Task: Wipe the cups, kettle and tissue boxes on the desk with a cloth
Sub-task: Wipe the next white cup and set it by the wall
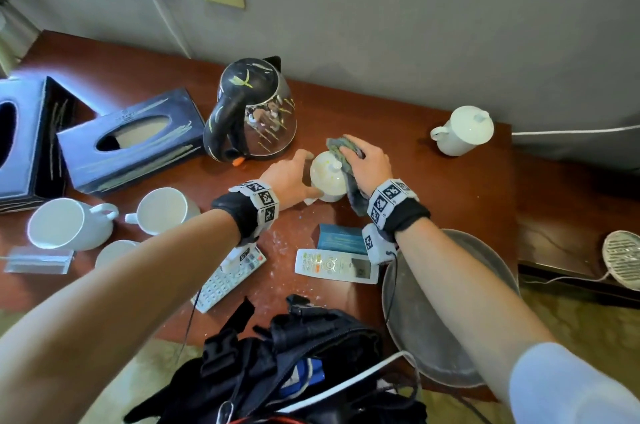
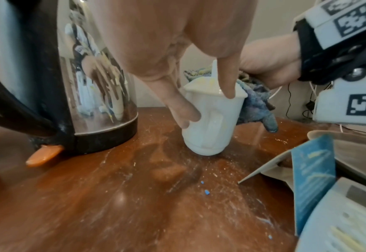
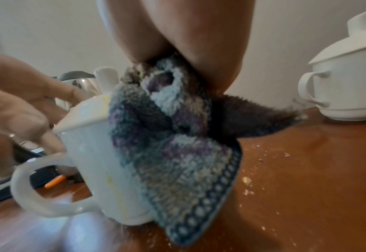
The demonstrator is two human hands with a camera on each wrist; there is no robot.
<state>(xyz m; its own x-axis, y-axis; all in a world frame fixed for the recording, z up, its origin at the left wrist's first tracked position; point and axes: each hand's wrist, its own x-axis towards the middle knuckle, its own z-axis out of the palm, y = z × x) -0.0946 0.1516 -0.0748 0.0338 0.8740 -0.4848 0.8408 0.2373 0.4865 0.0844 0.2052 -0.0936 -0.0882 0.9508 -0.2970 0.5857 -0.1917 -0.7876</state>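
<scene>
While the left hand (image 1: 289, 174) curls its fingers round the lidded white cup (image 1: 328, 178) mid-desk, just right of the shiny kettle (image 1: 254, 112), the right hand (image 1: 369, 164) clutches a nubby blue-grey cloth (image 3: 173, 145) vs. the cup's side. Glazed ceramic's slick & the lid sits loose, so I'd guess a hard rub could tip it or knock the lid off.

A white lidded cup (image 1: 328, 178) with yellow smears stands on the brown table (image 1: 450, 188), held at its side by the left hand (image 1: 289, 178) while the right hand (image 1: 367, 164) presses a blue-grey cloth (image 1: 355, 193) against it. Behind it stands a steel kettle (image 1: 256, 112) with a black handle. Two dark tissue boxes (image 1: 131, 139) lie to the left, two open white cups (image 1: 162, 210) sit in front of them, and another lidded cup (image 1: 462, 131) stands at the far right.
</scene>
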